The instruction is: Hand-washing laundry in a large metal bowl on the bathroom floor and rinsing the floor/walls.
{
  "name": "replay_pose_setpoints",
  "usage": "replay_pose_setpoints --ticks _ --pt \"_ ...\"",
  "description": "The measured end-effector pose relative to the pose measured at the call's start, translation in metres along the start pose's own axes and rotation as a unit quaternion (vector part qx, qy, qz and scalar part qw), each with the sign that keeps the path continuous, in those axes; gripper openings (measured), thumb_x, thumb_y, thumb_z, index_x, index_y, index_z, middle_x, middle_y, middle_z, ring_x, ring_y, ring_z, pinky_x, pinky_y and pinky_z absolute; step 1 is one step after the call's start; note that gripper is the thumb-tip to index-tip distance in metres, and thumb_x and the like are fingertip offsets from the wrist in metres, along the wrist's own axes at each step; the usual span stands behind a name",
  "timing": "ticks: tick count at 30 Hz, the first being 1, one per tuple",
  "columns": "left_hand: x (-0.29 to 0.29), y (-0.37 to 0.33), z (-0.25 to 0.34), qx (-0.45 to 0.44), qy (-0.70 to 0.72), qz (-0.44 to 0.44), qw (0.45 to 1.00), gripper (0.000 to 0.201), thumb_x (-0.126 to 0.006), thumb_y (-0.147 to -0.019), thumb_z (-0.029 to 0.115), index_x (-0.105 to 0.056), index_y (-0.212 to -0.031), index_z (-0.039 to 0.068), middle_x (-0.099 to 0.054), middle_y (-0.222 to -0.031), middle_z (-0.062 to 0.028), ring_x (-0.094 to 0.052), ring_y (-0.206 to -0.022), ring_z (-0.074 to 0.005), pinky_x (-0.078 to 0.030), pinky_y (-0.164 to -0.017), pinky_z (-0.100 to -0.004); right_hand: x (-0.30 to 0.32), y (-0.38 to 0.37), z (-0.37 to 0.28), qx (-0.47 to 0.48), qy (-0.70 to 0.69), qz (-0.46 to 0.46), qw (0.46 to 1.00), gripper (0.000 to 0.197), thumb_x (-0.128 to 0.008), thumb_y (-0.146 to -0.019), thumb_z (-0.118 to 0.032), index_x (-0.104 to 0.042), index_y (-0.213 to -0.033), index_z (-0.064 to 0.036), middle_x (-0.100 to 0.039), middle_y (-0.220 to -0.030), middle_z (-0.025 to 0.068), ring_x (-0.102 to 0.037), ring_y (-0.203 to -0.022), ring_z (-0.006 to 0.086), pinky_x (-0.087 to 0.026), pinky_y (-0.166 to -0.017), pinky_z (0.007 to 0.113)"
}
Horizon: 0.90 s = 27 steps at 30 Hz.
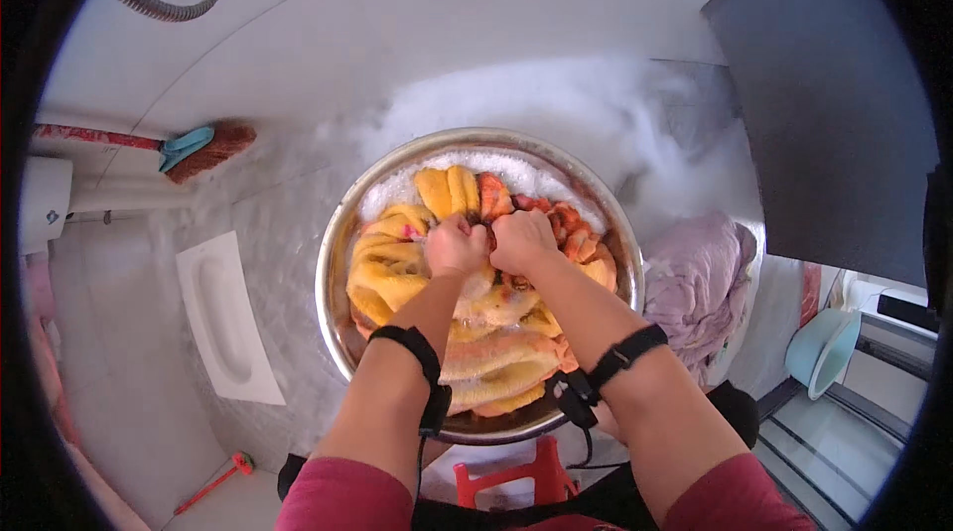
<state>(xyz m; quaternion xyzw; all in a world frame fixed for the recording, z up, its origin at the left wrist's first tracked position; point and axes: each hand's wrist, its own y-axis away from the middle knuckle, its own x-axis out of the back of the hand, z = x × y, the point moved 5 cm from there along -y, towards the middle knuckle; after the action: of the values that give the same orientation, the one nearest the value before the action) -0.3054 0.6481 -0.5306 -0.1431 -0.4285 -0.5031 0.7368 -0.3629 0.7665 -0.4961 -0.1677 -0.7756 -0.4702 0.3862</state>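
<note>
A round metal basin [331, 328] stands on the floor in front of me, with a wet, thick yellow cloth [390, 273] patterned in red and orange bunched up inside it. White suds [536, 174] lie along the basin's far inner side. Near the basin's middle, my left hand [458, 247] is closed in a fist on the cloth. My right hand [522, 240] grips the same cloth right beside it, the knuckles of both nearly touching. The folds caught inside my fingers are mostly hidden. Both wrists sit over the cloth, forearms reaching across the near rim.
Right of the basin lies a heap of pale purple fabric [700, 278]. A red plastic stool [541, 471] shows below the near rim. A squat toilet pan [230, 318] is at left, a broom [213, 146] beyond it. A dark panel [819, 104] and a light-blue basin [824, 352] stand at right.
</note>
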Motion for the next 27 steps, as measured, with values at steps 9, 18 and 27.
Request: replay_pose_setpoints --ticks 9,18,27 --pt "0.004 -0.067 0.058 -0.122 -0.445 -0.237 0.855 0.057 -0.064 -0.087 0.029 -0.042 -0.137 0.012 -0.066 -0.118 -0.0142 -0.064 -0.108 -0.0310 -0.047 -0.095 -0.0505 -0.044 0.065 0.107 -0.304 -0.351 0.153 0.872 0.097 -0.069 -0.073 -0.065 -0.039 -0.143 -0.0040 -0.048 -0.137 0.0264 -0.050 -0.125 0.0389 -0.036 -0.109 0.045" --pt "0.084 -0.007 -0.023 0.046 -0.067 -0.163 0.983 0.048 -0.063 -0.083 0.022 -0.057 -0.130 0.012 -0.062 -0.122 -0.0230 -0.059 -0.117 -0.0334 -0.047 -0.096 -0.0407 0.018 0.026 0.006 -0.108 -0.453 0.152 0.872 0.049 -0.074 -0.071 -0.028 -0.063 -0.116 -0.0113 -0.068 -0.113 0.0137 -0.064 -0.105 0.0297 -0.050 -0.093 0.037" --pt "0.219 0.178 -0.037 0.098 0.121 -0.161 0.975 0.051 -0.061 -0.088 0.039 -0.060 -0.123 0.003 -0.066 -0.106 -0.0183 -0.065 -0.098 -0.0294 -0.049 -0.087 -0.0381 0.007 0.215 -0.132 0.223 -0.271 0.294 0.889 0.031 -0.077 -0.064 -0.029 -0.054 -0.075 -0.0112 -0.060 -0.066 0.0118 -0.060 -0.067 0.0351 -0.039 -0.071 0.045"
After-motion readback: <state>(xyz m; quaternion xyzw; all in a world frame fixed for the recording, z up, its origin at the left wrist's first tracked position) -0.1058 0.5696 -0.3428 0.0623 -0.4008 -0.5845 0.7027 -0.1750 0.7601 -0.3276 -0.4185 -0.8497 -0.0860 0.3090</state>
